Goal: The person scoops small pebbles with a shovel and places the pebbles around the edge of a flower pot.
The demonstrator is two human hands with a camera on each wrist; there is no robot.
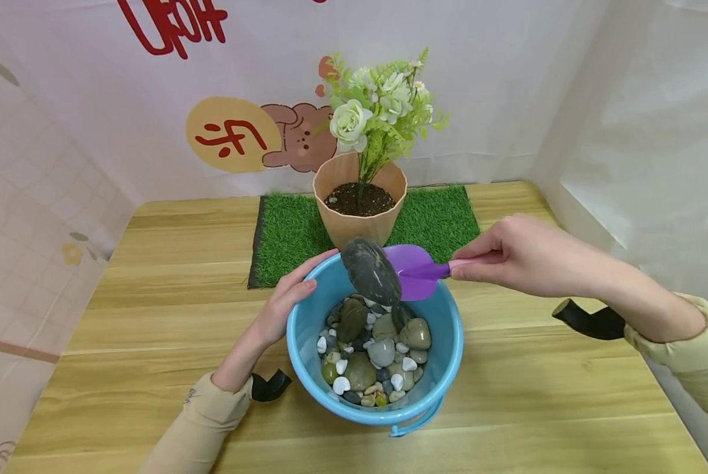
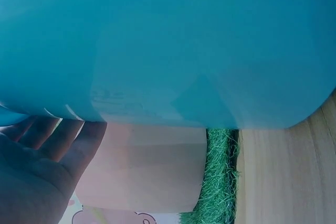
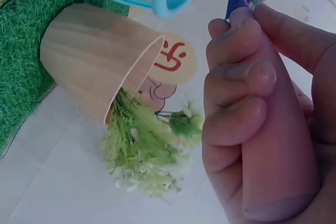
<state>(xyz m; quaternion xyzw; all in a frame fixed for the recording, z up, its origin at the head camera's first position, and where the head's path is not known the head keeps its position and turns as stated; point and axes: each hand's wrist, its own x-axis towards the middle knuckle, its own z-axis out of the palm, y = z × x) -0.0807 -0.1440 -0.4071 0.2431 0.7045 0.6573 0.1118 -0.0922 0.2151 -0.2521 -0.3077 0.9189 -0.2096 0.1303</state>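
your right hand point(image 1: 516, 257) grips a purple plastic scoop point(image 1: 413, 276), a smooth dark-grey oval stone point(image 1: 370, 266) at its tip over a round light-blue plastic bucket point(image 1: 448, 337); your left hand point(image 1: 279, 306) rests straight-fingered against its side. too sharp a tilt could knock the stone into the bucket.

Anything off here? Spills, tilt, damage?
One thing: the big dark stone juts past the tip of the purple shovel, over the blue bucket. It looks precarious, as if sliding off; whether the blade bears it is unclear. No spill or damage stands out.
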